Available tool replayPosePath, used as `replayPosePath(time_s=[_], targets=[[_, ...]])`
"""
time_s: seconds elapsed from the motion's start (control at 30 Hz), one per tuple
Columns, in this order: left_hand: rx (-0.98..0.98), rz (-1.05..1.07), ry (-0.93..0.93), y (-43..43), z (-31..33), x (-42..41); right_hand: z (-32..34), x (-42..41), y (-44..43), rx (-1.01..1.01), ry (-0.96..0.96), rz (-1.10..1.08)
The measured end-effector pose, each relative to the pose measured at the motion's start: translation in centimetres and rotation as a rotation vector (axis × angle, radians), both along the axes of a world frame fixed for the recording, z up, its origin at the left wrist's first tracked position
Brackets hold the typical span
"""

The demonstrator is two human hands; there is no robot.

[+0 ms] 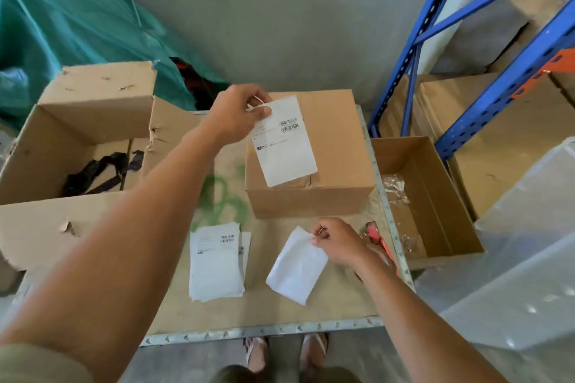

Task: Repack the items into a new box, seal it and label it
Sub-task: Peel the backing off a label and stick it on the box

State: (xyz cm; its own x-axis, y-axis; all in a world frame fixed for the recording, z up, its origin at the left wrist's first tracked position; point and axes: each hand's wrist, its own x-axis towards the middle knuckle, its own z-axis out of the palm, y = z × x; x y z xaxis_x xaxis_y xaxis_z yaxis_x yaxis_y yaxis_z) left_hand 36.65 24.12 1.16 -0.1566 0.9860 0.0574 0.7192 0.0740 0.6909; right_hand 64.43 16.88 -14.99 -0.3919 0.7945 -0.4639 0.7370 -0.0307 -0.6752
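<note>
A closed brown box point(336, 146) stands at the back of the table. My left hand point(236, 115) pinches the top corner of a white barcode label point(286, 146) and holds it over the box's top. Nearer to me, my right hand point(336, 239) pinches a corner of a blank white backing sheet point(295, 267), which hangs just above the table. A stack of more printed labels point(217, 261) lies on the table to the left of that sheet.
A big open, worn carton point(77, 121) with black straps inside sits at the left. A small open box point(426, 196) holding plastic scraps stands to the right of the table. A red tape dispenser point(378, 236) lies behind my right hand. Blue shelving point(466, 50) rises at the right.
</note>
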Motion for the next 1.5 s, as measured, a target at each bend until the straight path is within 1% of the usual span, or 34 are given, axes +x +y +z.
replayPosePath(time_s=[0.07,0.13,0.27,0.37,0.53,0.67,0.77,0.87,0.93,1.0,1.07,1.1,1.2,1.33,1.43,1.5], targets=[[-0.035,-0.011,-0.004,0.4,-1.7,0.4,-2.7,0.0,-0.5,0.017,-0.102,0.068],[-0.065,-0.021,-0.004,0.6,-3.0,0.7,-4.8,-0.2,-1.0,0.083,-0.189,0.132],[-0.079,-0.007,-0.026,1.2,-4.6,0.8,-7.4,-0.7,-1.6,0.306,-0.331,0.262],[-0.066,-0.007,-0.044,1.6,-4.8,0.3,-8.7,-0.8,-1.6,0.406,-0.356,0.32],[-0.069,-0.003,-0.107,1.9,-4.8,-0.3,-8.7,-0.5,-1.2,0.402,-0.303,0.323],[-0.081,-0.009,-0.177,1.5,-4.2,-0.7,-6.7,-0.3,-1.2,0.425,-0.197,0.307],[-0.106,-0.064,-0.223,1.3,-3.3,-1.4,-2.6,-1.0,-1.5,0.519,-0.057,0.275],[-0.133,-0.126,-0.272,1.2,-1.8,-1.7,3.6,-2.5,-0.9,0.648,0.152,0.106],[-0.15,-0.162,-0.309,1.3,-0.8,-1.6,7.4,-3.9,0.7,0.664,0.286,-0.069],[-0.165,-0.183,-0.345,1.4,0.3,-1.4,10.2,-5.3,2.9,0.644,0.368,-0.255],[-0.178,-0.19,-0.366,1.6,1.1,-1.3,12.0,-6.5,5.0,0.584,0.368,-0.391],[-0.185,-0.194,-0.372,1.6,1.5,-1.2,12.6,-6.8,5.8,0.54,0.376,-0.426],[-0.192,-0.197,-0.374,1.7,2.4,-0.9,14.2,-7.6,8.1,0.384,0.523,-0.436],[-0.141,-0.117,-0.4,2.0,2.3,-1.0,15.0,-7.9,10.2,0.386,0.621,-0.39],[-0.055,0.002,-0.478,1.8,1.7,-0.8,15.2,-8.0,10.9,0.35,0.641,-0.408],[-0.056,0.057,-0.593,1.3,1.0,-0.5,15.3,-8.2,11.5,0.302,0.644,-0.434]])
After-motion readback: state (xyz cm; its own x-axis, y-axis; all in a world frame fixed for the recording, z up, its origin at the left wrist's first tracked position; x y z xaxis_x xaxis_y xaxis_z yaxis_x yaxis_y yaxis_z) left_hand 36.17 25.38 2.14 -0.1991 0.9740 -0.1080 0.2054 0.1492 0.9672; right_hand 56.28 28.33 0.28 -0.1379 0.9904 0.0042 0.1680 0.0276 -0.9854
